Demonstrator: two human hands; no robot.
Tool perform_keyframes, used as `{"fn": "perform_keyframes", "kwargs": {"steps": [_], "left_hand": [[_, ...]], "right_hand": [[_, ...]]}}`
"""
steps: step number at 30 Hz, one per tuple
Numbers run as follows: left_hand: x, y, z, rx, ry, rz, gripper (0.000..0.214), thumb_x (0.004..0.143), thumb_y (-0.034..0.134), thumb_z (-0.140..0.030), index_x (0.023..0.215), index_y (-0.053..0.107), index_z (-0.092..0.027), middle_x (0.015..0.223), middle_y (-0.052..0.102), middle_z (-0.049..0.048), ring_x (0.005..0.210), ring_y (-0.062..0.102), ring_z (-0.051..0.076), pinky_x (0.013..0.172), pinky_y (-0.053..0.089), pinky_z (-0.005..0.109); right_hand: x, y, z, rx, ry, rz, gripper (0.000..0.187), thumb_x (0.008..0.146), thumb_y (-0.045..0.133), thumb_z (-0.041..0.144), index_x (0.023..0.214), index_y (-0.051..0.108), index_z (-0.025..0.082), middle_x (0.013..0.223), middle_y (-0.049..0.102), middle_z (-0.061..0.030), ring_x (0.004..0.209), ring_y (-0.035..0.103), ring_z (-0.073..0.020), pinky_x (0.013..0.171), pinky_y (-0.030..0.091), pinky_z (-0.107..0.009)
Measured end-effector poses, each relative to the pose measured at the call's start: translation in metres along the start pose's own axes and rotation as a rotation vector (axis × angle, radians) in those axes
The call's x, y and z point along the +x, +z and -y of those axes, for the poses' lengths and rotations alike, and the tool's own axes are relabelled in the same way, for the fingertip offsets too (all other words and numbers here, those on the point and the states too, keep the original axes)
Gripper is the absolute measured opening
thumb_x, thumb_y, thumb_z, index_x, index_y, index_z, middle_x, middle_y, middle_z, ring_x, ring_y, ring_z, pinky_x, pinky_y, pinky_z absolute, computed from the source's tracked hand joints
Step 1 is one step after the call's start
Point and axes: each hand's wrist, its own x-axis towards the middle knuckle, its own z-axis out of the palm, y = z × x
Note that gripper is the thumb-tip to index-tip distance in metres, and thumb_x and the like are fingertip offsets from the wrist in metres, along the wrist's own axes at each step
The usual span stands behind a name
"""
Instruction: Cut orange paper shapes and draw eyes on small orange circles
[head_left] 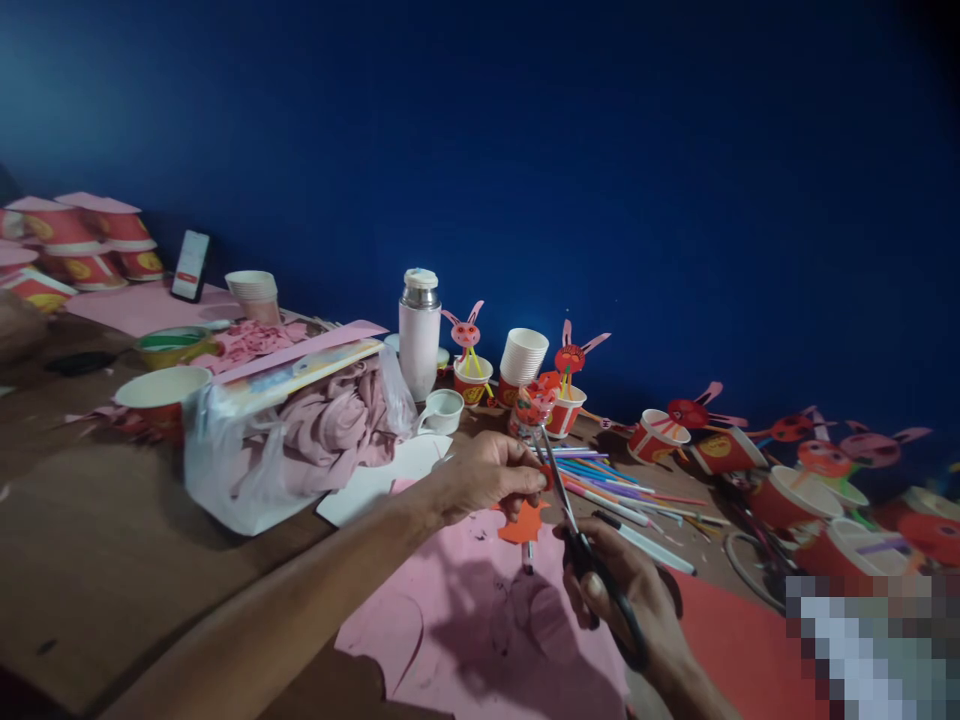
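My left hand (pixel 495 480) pinches a small red paper piece (pixel 549 478) over the table. Black-handled scissors (pixel 564 492) are gripped in my right hand (pixel 637 580), their blades pointing up and away beside that piece. Just below my left fingertips is an orange paper scrap (pixel 525 523) with jagged edges; whether it touches the fingers I cannot tell. Under both hands lies a pink paper sheet (pixel 450 620) with dark drawn marks and a cut edge. Beyond the scissor tips, a clear cup (pixel 534 405) holds red paper bits.
Colored pens and sticks (pixel 615 480) lie behind my right hand. A plastic bag (pixel 225 480) of pink cloth stands left, near a thermos (pixel 418 345). Rabbit-faced paper cups (pixel 658 438) line the right side. Red paper (pixel 742 640) lies front right. Another person's hand (pixel 19 325) shows far left.
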Motion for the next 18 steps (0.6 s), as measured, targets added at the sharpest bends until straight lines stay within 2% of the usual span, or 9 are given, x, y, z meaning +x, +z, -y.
{"fn": "perform_keyframes", "kwargs": {"steps": [7,11,18], "left_hand": [[0.0011,0.0029,0.0048,-0.011,0.031,0.007,0.013,0.070,0.062,-0.023,0.070,0.060,-0.010,0.055,0.055,-0.0028,0.040,0.046,0.006,0.042,0.039,0.019],[0.0000,0.0076,0.0057,-0.020,0.064,-0.012,0.009,0.070,0.060,-0.019,0.066,0.058,-0.011,0.055,0.054,-0.0029,0.042,0.047,0.006,0.042,0.038,0.019],[-0.0002,0.0072,0.0043,-0.014,0.041,-0.041,0.004,0.067,0.056,-0.014,0.069,0.059,-0.011,0.055,0.055,-0.0025,0.041,0.048,0.006,0.041,0.038,0.019]], "right_hand": [[0.0008,-0.0009,-0.0026,-0.011,-0.018,0.007,0.050,0.067,0.066,0.054,0.099,0.057,0.017,0.058,0.049,0.0037,0.044,0.043,-0.0071,0.042,0.034,-0.019],[0.0003,0.0017,-0.0021,0.000,-0.027,-0.036,0.051,0.066,0.067,0.055,0.098,0.056,0.016,0.056,0.049,0.0037,0.043,0.042,-0.0079,0.041,0.034,-0.020],[-0.0007,0.0046,-0.0001,0.008,-0.023,-0.026,0.051,0.065,0.068,0.055,0.096,0.057,0.016,0.057,0.050,0.0036,0.043,0.042,-0.0078,0.042,0.033,-0.021]]}}
